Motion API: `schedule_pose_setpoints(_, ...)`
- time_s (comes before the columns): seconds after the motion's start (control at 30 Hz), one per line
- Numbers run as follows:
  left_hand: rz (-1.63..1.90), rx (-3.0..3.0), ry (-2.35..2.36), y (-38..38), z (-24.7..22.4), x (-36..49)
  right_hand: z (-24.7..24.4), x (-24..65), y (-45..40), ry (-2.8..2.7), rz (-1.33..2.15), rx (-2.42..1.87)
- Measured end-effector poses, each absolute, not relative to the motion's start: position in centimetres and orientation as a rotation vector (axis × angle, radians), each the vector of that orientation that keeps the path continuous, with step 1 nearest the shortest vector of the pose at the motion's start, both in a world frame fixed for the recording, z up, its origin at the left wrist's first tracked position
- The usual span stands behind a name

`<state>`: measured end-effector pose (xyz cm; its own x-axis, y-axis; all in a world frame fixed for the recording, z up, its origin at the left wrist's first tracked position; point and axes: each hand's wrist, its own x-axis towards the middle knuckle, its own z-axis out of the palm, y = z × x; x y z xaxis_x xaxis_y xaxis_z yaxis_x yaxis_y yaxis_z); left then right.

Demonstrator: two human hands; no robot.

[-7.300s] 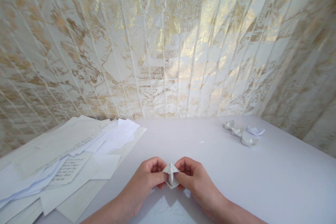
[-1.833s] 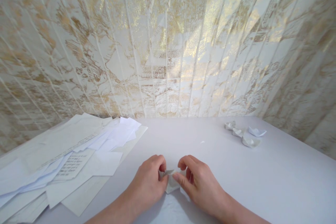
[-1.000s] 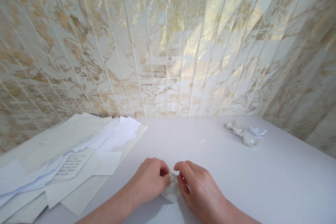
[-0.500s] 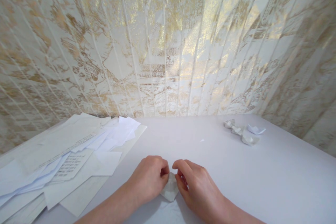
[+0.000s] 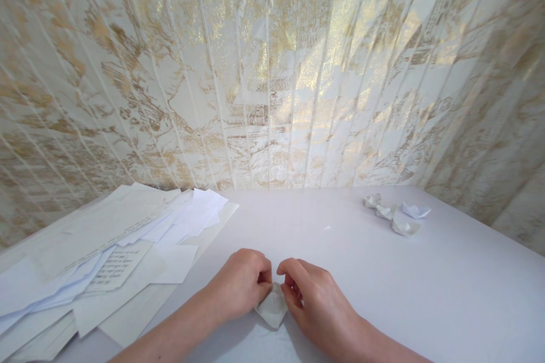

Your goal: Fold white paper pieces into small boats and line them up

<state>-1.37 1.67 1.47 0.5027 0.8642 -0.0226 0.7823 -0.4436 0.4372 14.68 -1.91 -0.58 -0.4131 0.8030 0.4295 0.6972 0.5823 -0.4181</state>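
Low in the middle of the view, a small piece of folded white paper (image 5: pixel 273 309) stands between my two hands, its pointed lower corner toward me. On its left upper edge, my left hand (image 5: pixel 244 282) is closed, thumb and curled fingers pinching the paper. From the other side, my right hand (image 5: pixel 313 295) pinches the right edge, with the index finger arched above the thumb. The fingertips partly hide the top of the folded paper.
Loose paper sheets (image 5: pixel 128 261), some printed, are spread in a pile on the left of the white table (image 5: pixel 383 295). Several small folded paper boats (image 5: pixel 406 228) lie at the far right. A tiny paper scrap (image 5: pixel 327 228) lies mid-table. A patterned wall (image 5: pixel 272 96) rises behind.
Both hands and the folded paper have shifted slightly to the left. A little more of the paper's front face shows between the fingers. The sheets and boats stay put.
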Motion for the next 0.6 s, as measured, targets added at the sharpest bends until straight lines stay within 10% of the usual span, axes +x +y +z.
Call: schedule_pose_setpoints(0.6, 0.360, 2.229, 1.414, 2.23, 0.98, -2.13, -0.45, 15.26, -2.85, -2.352, 0.034, -0.913)
